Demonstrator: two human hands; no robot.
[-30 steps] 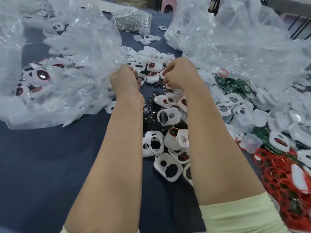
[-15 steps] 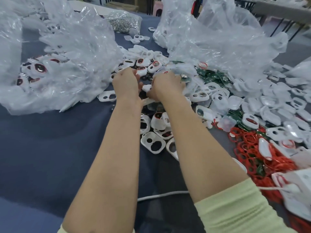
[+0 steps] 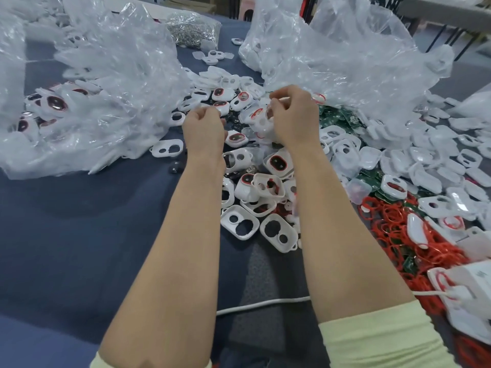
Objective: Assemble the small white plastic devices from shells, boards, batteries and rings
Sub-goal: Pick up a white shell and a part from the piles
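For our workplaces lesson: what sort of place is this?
Probably a small assembly workshop: heaps of white plastic shells, green circuit boards and red rings lie loose on the dark blue table.

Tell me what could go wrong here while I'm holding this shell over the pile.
The white shell in your right hand hangs over the loose pile; if it slips it may get lost among lookalikes. The white cable passing beneath your right forearm could snag and drag parts.
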